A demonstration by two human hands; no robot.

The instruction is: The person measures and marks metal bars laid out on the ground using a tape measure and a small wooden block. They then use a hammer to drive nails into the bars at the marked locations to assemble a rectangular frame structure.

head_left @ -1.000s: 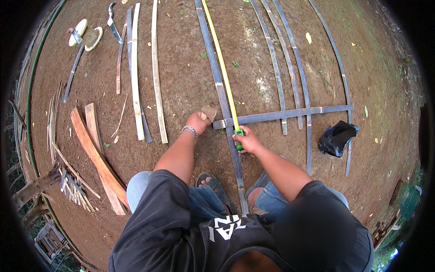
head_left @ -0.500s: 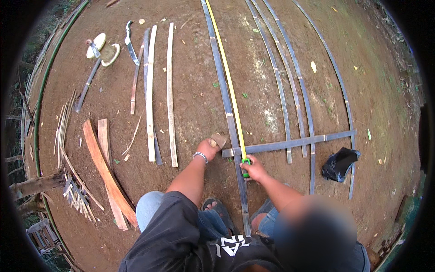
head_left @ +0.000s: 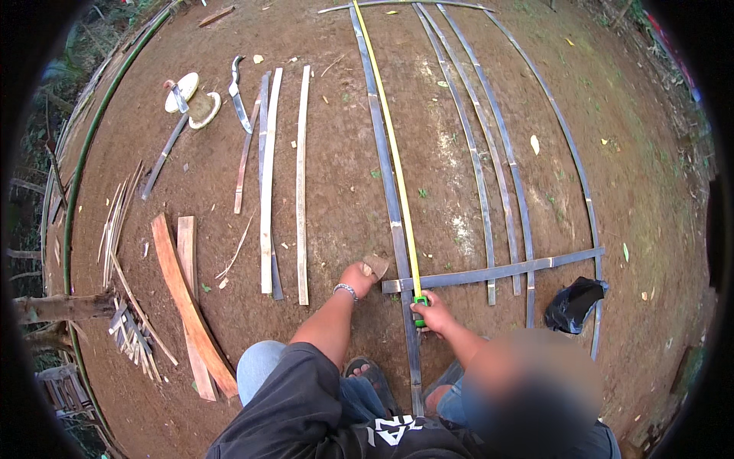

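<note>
My right hand is closed round the green case of a tape measure. Its yellow blade runs straight out to the far edge of the layout, beside a long dark bamboo strip on the ground. My left hand, with a bracelet at the wrist, grips a small flat brown piece, perhaps wood, left of that strip. Between the hands lies the near end of a bamboo crosspiece, laid over several lengthwise strips. A second crosspiece shows at the far end.
Leftward lie pale slats, a curved-handled knife, a long blade by white round lids, reddish boards and thin sticks. A black plastic bag rests at right, on a strip. Bare soil lies underneath.
The view has tilted farther out, so things sit lower and the far crosspiece now shows. Both hands keep their holds, and the tape stays extended.
</note>
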